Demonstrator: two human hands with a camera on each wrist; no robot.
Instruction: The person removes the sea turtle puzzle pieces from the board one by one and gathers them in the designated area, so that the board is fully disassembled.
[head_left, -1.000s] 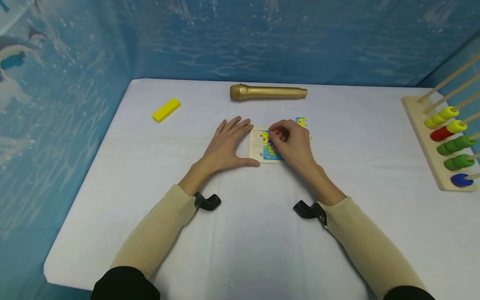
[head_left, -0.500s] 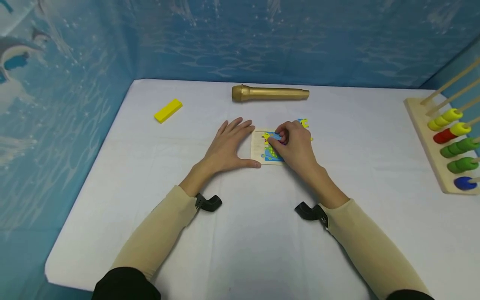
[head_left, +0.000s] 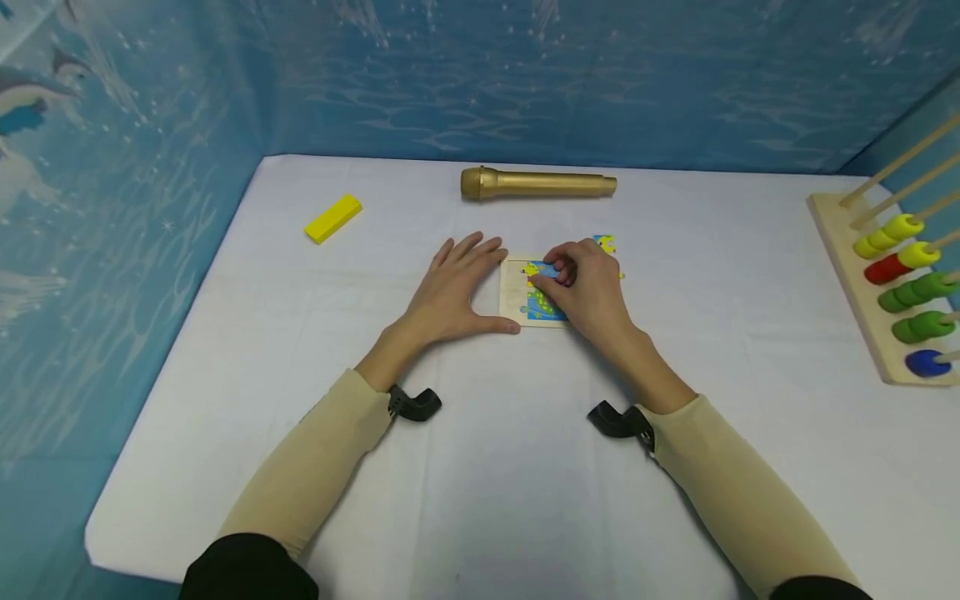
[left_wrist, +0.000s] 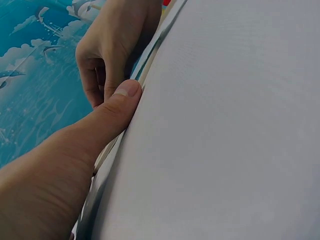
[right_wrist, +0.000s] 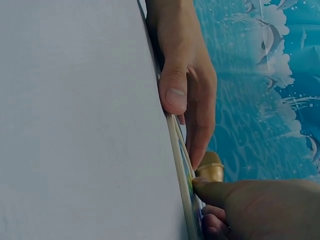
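Note:
A small wooden jigsaw puzzle (head_left: 512,292) with a blue, yellow and green picture lies mid-table; its left strip is bare wood. My left hand (head_left: 453,292) spreads over its left side, fingertips at the far left corner and thumb (left_wrist: 127,92) along the near edge. With thumb and curled index finger, my right hand (head_left: 594,279) holds a blue puzzle piece (head_left: 546,268) down on the picture. In the right wrist view the right thumb tip (right_wrist: 202,184) meets the board's surface. The right hand covers the puzzle's right part. Just beyond it lies a loose puzzle piece (head_left: 604,242).
A gold toy microphone (head_left: 538,183) lies across the back of the table. A yellow block (head_left: 333,219) is at the back left. On the right stands a wooden bead counter (head_left: 862,287) with upright pegs and coloured beads. Blue sea-print cloth (head_left: 480,83) hangs behind.
My right thumb and index finger, close together a second ago, have parted over the puzzle, showing more of the blue piece between them. The left hand stays put.

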